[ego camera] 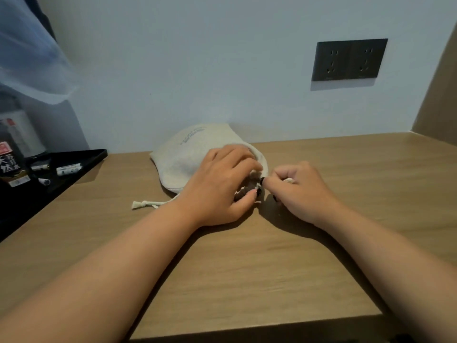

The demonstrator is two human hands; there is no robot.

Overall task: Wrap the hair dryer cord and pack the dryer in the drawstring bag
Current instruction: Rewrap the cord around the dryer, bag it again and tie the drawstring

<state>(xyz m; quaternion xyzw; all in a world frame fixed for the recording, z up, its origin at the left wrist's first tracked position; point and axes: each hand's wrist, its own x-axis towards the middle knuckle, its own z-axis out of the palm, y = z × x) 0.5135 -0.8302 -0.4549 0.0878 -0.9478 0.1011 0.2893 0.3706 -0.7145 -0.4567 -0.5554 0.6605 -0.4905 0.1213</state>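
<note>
A cream drawstring bag (188, 154) lies bulging on the wooden table (247, 256), against the wall. My left hand (220, 184) grips the bag's gathered mouth, where a dark part of the dryer (247, 189) shows through the opening. My right hand (299, 191) is curled just right of the mouth and pinches the drawstring (288, 180) on that side. The other knotted drawstring end (144, 204) trails loose on the table to the left. The rest of the dryer and its cord are hidden inside the bag.
A black tray (81, 157) at the left holds a dark bottle (12, 154) and small sachets (69, 168). A dark double wall socket (349, 59) sits on the wall at upper right. A brown side panel (440, 95) bounds the right edge.
</note>
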